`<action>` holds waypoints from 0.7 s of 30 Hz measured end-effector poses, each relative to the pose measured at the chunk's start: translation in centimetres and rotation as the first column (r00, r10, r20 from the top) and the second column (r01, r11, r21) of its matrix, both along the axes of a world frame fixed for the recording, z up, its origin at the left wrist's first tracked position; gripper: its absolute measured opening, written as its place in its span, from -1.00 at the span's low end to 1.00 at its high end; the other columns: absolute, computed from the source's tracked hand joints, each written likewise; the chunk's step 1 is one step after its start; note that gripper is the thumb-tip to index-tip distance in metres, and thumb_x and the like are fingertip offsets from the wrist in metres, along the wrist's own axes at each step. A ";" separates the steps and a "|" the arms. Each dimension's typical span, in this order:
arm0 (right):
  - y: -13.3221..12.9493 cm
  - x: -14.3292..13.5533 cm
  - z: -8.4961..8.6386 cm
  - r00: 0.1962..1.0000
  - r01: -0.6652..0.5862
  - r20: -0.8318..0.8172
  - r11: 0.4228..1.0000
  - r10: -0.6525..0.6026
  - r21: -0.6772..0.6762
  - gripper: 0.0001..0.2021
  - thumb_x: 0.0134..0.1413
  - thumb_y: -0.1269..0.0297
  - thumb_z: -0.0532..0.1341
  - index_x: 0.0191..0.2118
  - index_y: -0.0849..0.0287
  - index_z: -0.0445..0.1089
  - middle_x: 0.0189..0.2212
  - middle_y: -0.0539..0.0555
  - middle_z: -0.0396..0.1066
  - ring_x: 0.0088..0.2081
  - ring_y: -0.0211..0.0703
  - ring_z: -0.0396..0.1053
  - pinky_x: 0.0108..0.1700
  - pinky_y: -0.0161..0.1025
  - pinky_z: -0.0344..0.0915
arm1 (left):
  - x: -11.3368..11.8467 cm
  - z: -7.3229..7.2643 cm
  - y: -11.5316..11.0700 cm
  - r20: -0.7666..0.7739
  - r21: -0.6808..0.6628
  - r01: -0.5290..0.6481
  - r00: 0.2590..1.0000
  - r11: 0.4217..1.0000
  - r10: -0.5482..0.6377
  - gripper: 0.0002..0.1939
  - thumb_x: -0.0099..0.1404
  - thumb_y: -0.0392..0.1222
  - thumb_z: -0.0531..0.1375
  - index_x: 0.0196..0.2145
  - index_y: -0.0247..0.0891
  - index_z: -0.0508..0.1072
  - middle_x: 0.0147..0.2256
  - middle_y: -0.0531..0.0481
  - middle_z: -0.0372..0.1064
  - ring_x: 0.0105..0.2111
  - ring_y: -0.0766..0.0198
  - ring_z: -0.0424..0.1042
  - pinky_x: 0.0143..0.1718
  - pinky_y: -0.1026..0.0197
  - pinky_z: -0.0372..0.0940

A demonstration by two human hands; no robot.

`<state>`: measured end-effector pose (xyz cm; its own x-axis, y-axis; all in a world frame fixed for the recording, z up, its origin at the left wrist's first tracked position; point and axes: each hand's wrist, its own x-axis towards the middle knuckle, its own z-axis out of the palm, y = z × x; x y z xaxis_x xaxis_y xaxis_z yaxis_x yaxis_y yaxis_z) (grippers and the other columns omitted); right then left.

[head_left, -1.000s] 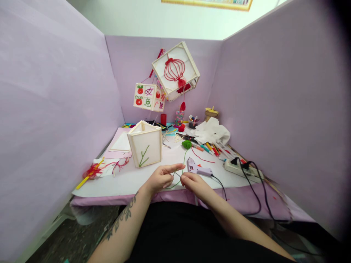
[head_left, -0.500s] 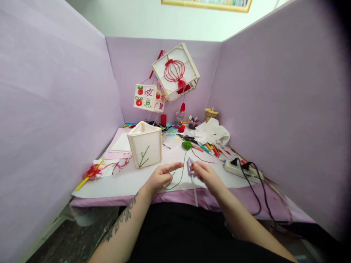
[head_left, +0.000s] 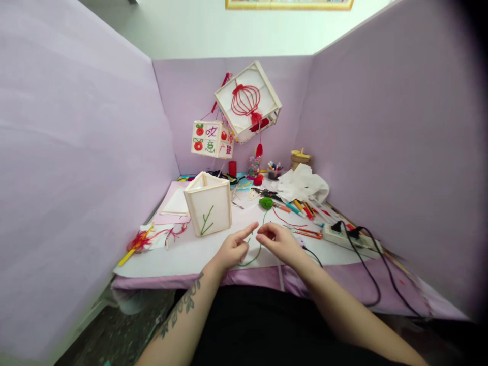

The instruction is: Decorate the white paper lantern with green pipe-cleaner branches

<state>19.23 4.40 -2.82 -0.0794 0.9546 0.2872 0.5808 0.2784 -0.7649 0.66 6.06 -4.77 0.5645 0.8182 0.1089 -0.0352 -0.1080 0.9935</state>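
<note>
My left hand [head_left: 233, 250] hovers over the table's front part, index finger stretched out and thumb closed against the curled fingers. A short bit of green yarn [head_left: 249, 239] sticks out beside its fingers. My right hand [head_left: 280, 243] faces it, thumb and fingertips brought together near the left index tip; anything between them is too small to make out. A longer green yarn strand [head_left: 261, 249] runs from a green yarn ball [head_left: 266, 203] down between the hands. Left of them stands a white-panelled, wood-framed lantern [head_left: 209, 212] with a green yarn branch [head_left: 206, 221] on its front.
A lilac glue gun lies mostly hidden beneath my right hand. Orange-handled tweezers [head_left: 307, 233] and a power strip [head_left: 351, 241] lie to the right. Crumpled white paper [head_left: 303, 184] sits behind them. Finished lanterns [head_left: 247, 101] hang at the back; red yarn [head_left: 141, 241] lies at left.
My right hand has moved from the glue gun to close by my left index finger. The orange-handled tweezers now show. The whole view has shifted slightly.
</note>
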 end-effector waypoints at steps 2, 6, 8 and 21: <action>-0.5 -1.8 -0.3 0.987 -0.038 -0.160 0.997 0.028 -0.060 -0.80 -0.03 0.13 0.19 -0.41 0.17 0.36 -0.55 -0.01 0.33 -0.50 -0.19 0.25 -0.43 -0.27 0.17 | 0.0 0.0 -0.2 -0.077 0.084 -0.008 0.997 0.996 0.015 -0.24 0.07 -0.41 0.02 0.27 -0.23 0.16 -0.60 0.10 0.42 -0.74 0.46 0.08 -0.62 0.36 0.10; -0.6 -2.8 -0.7 0.941 -0.007 -0.337 0.994 -0.030 -0.108 -0.76 -0.03 0.12 0.16 -0.55 0.15 0.24 -0.65 -0.07 0.21 -0.56 -0.25 0.14 -0.49 -0.30 0.08 | 0.1 0.6 -0.6 -0.088 0.229 -0.027 0.995 0.973 0.049 -0.29 0.08 -0.40 0.03 0.22 -0.19 0.26 -0.44 0.01 0.51 -0.57 0.34 0.32 -0.44 0.29 0.26; -0.5 -2.6 -0.8 0.935 0.012 -0.350 0.995 -0.047 -0.101 -0.75 -0.03 0.12 0.15 -0.57 0.15 0.21 -0.66 -0.09 0.17 -0.56 -0.26 0.11 -0.49 -0.31 0.05 | 0.1 0.7 -0.8 -0.084 0.253 -0.029 0.995 0.967 0.052 -0.31 0.08 -0.40 0.03 0.20 -0.19 0.30 -0.48 0.02 0.50 -0.57 0.33 0.33 -0.43 0.28 0.26; -1.3 -1.6 -0.9 0.927 0.098 -0.365 0.995 -0.089 0.007 -0.83 0.00 0.19 0.17 -0.48 0.16 0.33 -0.57 -0.01 0.29 -0.49 -0.19 0.21 -0.42 -0.26 0.14 | 0.6 -0.2 0.6 0.097 0.294 -0.529 0.845 0.796 0.526 -0.70 0.08 -0.20 0.30 -0.18 -0.21 0.60 -0.02 -0.19 0.42 0.06 0.04 0.28 0.13 0.04 0.11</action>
<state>17.64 3.06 -3.73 0.1243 0.9449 0.3028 0.2883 0.2576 -0.9223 1.27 6.64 -5.02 0.0525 0.9153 0.3993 0.1043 -0.4027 0.9094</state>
